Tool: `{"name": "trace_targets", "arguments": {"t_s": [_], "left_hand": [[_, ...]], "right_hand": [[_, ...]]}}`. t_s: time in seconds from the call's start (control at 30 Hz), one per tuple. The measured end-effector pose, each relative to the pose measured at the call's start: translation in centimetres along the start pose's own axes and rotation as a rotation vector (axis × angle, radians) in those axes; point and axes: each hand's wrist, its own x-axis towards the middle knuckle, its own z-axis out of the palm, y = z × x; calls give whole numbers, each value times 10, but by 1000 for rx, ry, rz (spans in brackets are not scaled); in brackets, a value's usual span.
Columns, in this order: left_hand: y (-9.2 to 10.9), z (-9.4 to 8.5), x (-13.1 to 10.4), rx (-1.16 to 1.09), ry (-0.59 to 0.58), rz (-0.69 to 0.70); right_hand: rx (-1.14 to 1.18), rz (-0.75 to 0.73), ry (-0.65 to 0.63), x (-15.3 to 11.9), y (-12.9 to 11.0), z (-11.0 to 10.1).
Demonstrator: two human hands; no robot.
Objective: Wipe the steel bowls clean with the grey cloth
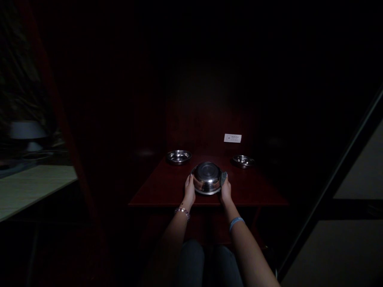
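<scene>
Between my two hands is a shiny metal bowl (207, 178), turned bottom up over the dark red table (161, 191). Whether its rim rests on the table I cannot tell. My left hand (189, 191) grips the bowl's left side, with a beaded bracelet at the wrist. On the right side, my right hand (226, 190) is closed on a grey-green cloth (224, 178) pressed against the bowl. Two more metal bowls stand upright farther back, a left bowl (178, 157) and a right bowl (243, 161).
A white power socket (232, 138) is set in the dark back wall. Dark panels enclose the table on both sides. Beyond the left panel are a pale tabletop (36, 185) and a white lamp (28, 130). My knees (206, 261) are below the table's front edge.
</scene>
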Motion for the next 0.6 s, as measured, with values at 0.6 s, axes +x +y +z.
{"name": "trace_targets", "arguments": {"t_s": [0.6], "left_hand": [[6,3,-5,36,67,-3]], "right_hand": [[50,50,48,-1,0,1]]}}
